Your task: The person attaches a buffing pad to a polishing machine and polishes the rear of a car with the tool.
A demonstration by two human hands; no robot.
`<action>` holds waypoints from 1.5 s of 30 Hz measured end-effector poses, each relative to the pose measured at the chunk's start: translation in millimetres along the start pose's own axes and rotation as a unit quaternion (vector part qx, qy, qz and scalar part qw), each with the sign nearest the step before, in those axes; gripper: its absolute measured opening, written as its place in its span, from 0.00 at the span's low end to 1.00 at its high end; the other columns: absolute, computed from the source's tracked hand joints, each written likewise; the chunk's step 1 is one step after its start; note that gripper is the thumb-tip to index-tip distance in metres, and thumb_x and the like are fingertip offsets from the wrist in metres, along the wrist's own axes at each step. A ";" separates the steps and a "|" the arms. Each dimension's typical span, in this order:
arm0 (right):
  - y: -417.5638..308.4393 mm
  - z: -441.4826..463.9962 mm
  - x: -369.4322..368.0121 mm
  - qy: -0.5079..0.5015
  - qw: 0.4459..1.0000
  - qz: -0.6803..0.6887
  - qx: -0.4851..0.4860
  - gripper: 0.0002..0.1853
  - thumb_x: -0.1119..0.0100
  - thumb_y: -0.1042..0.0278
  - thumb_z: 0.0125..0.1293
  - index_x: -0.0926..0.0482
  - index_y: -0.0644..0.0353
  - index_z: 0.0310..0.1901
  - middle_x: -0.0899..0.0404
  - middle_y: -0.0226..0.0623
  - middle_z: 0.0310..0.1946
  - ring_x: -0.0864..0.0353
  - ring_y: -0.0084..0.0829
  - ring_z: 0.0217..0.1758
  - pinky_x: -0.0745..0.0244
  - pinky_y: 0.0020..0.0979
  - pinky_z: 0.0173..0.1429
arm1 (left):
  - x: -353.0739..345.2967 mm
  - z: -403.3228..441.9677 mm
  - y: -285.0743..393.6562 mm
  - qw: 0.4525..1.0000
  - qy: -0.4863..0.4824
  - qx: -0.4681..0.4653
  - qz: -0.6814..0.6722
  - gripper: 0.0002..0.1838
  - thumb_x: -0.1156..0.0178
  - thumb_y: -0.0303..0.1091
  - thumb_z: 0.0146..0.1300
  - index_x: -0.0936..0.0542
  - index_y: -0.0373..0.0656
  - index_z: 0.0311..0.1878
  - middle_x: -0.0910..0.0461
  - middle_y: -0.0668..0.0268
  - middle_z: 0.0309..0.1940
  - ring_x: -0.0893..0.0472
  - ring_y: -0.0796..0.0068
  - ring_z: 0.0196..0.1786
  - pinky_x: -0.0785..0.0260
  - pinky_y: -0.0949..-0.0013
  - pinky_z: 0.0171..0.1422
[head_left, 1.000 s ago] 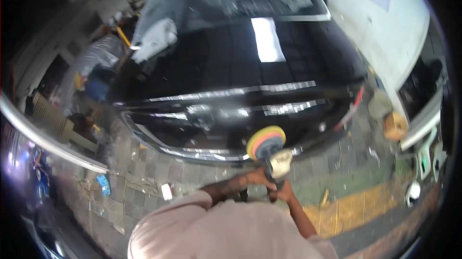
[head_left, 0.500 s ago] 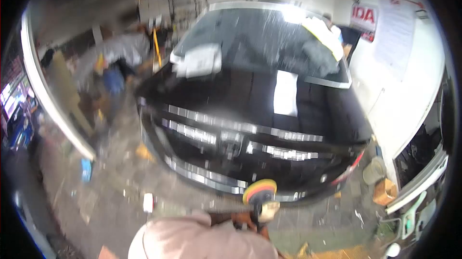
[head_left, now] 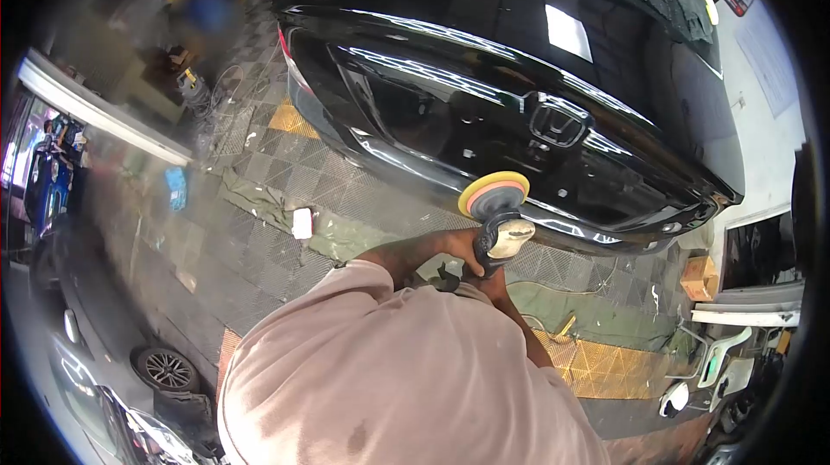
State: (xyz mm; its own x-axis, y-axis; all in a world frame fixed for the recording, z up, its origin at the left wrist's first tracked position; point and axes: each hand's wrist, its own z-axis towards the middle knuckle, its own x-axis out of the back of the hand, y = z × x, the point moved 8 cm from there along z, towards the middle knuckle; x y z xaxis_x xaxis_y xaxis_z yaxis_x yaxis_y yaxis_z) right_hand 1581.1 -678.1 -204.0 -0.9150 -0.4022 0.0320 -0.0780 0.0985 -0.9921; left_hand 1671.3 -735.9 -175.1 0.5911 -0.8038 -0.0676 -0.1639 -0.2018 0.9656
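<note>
A polisher (head_left: 508, 238) with a yellow-and-orange round pad (head_left: 494, 192) is held upright before my chest, pad pointing up and away. My left hand (head_left: 464, 246) grips the side of its black and beige body. Lower down, my right hand (head_left: 491, 282) is closed round the handle end; most of its fingers are hidden behind the tool. Behind the pad stands the rear of a black car (head_left: 432, 128) with a Honda badge (head_left: 558, 120). In this view the pad overlaps the bumper; whether they touch I cannot tell.
A dark car (head_left: 95, 309) stands at the left. Green cloth (head_left: 596, 314) and a white item (head_left: 302, 223) lie on the tiled floor. At the right are a cardboard box (head_left: 699, 278) and a chair (head_left: 722, 357). A blue packet (head_left: 176, 188) lies left.
My view has tilted down and turned, so the car sits higher and slanted, and more of my shirt and arms shows. The polisher stays in my hands and appears higher in view.
</note>
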 end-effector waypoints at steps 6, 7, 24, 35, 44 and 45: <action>-11.7 39.9 -78.1 -0.015 0.997 0.053 -0.051 0.13 0.29 0.82 0.52 0.21 0.59 0.38 0.20 0.30 0.27 0.19 0.24 0.28 0.25 0.29 0.29 | 62.8 -71.9 -18.1 0.999 0.025 0.003 0.034 0.41 0.16 0.33 0.42 0.21 0.41 0.64 0.16 0.59 0.57 0.20 0.66 0.61 0.28 0.62 0.70; -8.5 45.0 -88.0 -0.020 0.997 0.038 -0.071 0.14 0.28 0.82 0.52 0.21 0.59 0.38 0.20 0.29 0.27 0.19 0.23 0.28 0.25 0.29 0.29 | 69.8 -79.7 -27.9 1.000 0.003 0.004 0.000 0.45 0.16 0.33 0.44 0.25 0.38 0.68 0.19 0.57 0.61 0.22 0.64 0.66 0.32 0.62 0.74; -175.3 143.0 -164.1 -0.048 0.988 -0.145 0.000 0.56 0.21 0.64 0.39 0.37 0.65 0.74 0.17 0.50 0.58 0.16 0.46 0.61 0.25 0.40 0.67 | 183.7 -215.0 77.0 0.985 0.102 -0.108 -0.090 0.39 0.21 0.27 0.51 0.26 0.41 0.68 0.22 0.60 0.63 0.25 0.66 0.69 0.35 0.61 0.76; -83.2 97.4 -132.0 0.094 0.991 -0.051 -0.076 0.44 0.18 0.66 0.41 0.27 0.65 0.63 0.16 0.42 0.53 0.16 0.34 0.56 0.23 0.36 0.64 | 166.4 -141.5 6.5 0.994 0.028 0.070 0.085 0.55 0.14 0.36 0.42 0.33 0.37 0.74 0.27 0.58 0.70 0.32 0.65 0.75 0.42 0.62 0.80; -105.0 101.5 -137.8 0.109 0.988 -0.098 -0.044 0.41 0.20 0.68 0.43 0.26 0.62 0.63 0.16 0.41 0.54 0.16 0.33 0.56 0.22 0.36 0.63 | 164.2 -156.8 30.0 0.994 0.025 -0.084 -0.061 0.47 0.16 0.31 0.45 0.28 0.39 0.71 0.24 0.60 0.67 0.26 0.65 0.70 0.38 0.59 0.78; -99.2 100.5 -137.2 0.122 0.989 -0.055 -0.057 0.41 0.20 0.68 0.44 0.26 0.62 0.63 0.16 0.40 0.54 0.16 0.32 0.55 0.22 0.35 0.63 | 165.4 -150.5 34.8 0.996 0.010 -0.090 0.009 0.47 0.16 0.31 0.44 0.27 0.38 0.70 0.23 0.59 0.67 0.26 0.66 0.69 0.37 0.59 0.77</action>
State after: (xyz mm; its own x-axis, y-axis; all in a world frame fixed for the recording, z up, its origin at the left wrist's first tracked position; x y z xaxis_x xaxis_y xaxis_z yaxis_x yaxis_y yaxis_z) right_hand 1754.2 -724.2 -122.1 -0.9656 -0.1861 0.1819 -0.2144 0.1729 -0.9613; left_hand 1882.3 -791.6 -114.9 0.6060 -0.7941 -0.0465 -0.0312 -0.0822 0.9961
